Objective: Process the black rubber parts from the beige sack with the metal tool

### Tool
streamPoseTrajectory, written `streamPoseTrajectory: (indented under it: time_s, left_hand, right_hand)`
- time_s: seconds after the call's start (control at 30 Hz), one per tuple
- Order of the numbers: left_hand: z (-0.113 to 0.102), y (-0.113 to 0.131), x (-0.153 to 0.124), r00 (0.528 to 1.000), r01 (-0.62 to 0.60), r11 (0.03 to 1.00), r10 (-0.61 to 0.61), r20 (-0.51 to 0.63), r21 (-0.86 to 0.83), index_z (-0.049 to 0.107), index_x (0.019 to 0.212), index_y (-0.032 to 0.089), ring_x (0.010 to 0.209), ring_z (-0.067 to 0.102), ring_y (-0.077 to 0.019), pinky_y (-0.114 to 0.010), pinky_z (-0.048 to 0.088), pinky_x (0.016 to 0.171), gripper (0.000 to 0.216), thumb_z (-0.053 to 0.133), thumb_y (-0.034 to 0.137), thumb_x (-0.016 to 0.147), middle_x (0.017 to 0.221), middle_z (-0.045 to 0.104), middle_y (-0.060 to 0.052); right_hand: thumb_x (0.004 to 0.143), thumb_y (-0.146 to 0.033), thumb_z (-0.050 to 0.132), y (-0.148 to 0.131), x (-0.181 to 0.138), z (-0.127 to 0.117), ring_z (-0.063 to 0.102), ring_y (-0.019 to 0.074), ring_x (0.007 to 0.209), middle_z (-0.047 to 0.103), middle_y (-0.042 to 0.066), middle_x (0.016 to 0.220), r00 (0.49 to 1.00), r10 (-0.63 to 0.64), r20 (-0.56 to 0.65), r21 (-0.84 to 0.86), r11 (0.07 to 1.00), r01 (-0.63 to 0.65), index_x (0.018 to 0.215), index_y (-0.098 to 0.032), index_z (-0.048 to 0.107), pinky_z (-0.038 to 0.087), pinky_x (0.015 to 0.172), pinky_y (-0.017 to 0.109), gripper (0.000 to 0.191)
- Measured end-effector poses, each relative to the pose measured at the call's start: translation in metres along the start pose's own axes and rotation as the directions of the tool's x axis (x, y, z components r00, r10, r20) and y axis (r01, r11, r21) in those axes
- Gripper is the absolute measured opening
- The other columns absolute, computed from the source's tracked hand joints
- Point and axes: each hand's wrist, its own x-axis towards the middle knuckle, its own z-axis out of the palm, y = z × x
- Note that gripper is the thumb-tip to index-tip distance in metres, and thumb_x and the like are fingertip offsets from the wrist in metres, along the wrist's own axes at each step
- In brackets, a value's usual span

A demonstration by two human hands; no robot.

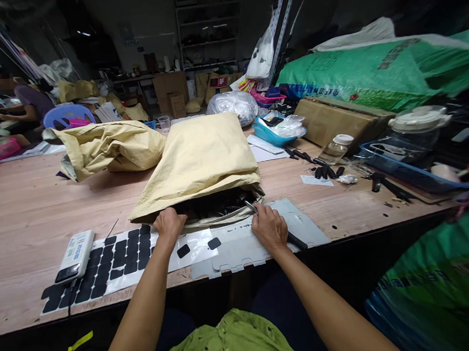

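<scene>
A yellow sack (pixel 212 145) lies on the bench in front of me, its mouth facing me, with dark pieces inside that I cannot make out singly. My left hand (pixel 169 222) is closed on the left part of the sack's lower rim. In my right hand (pixel 269 227), at the right end of the mouth, is a slim metal tool (pixel 251 206), perhaps tweezers, its tip pointing into the opening. A black handle-shaped piece (pixel 297 240) sticks out beside that hand. Below the sack are a grey mat (pixel 239 252) and a sheet of black rounded stickers (pixel 130 250).
A white device (pixel 76 256) with a cable stands left of the stickers. Another crumpled yellow sack (pixel 117 145) lies behind. To the right are black parts (pixel 324 171), a jar (pixel 337 148), a blue tray (pixel 412 170) and a carton (pixel 338 124). Another person (pixel 31 103) sits far left.
</scene>
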Motion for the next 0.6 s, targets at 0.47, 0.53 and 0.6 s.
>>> streamPoseTrajectory:
  time_s: [0.47,0.53,0.6]
  left_hand:
    - [0.074,0.019,-0.073,0.719,-0.677,0.687,0.694,-0.039,-0.264,0.067,0.093,0.021,0.093,0.058,-0.0215,-0.033,0.043,0.081,0.012,0.067,0.025,0.082,0.093,0.066,-0.003]
    - [0.083,0.020,-0.071,0.705,-0.688,0.658,0.705,-0.069,-0.306,0.068,0.095,0.021,0.094,0.057,-0.0216,-0.034,0.042,0.082,0.014,0.069,0.026,0.082,0.093,0.065,-0.003]
    - [0.086,0.017,-0.068,0.699,-0.688,0.630,0.708,-0.097,-0.361,0.069,0.096,0.022,0.094,0.057,-0.0211,-0.034,0.042,0.083,0.016,0.071,0.026,0.081,0.093,0.065,-0.003]
  right_hand:
    - [0.090,-0.021,0.047,0.001,-0.001,0.002,0.053,0.0203,0.086,0.064,0.008,0.099,1.000,0.007,0.009,0.011,1.000,-0.007,0.122,-0.021,0.058,0.031,0.072,0.032,0.034]
    - [0.091,-0.022,0.046,0.001,0.000,0.002,0.054,0.0202,0.086,0.065,0.007,0.100,1.000,0.012,0.021,0.017,1.000,-0.012,0.122,-0.022,0.059,0.032,0.073,0.032,0.034]
    - [0.092,-0.022,0.045,0.001,0.002,-0.001,0.055,0.0202,0.087,0.066,0.007,0.102,0.999,0.027,0.043,0.035,0.999,-0.028,0.122,-0.022,0.060,0.033,0.073,0.032,0.033]
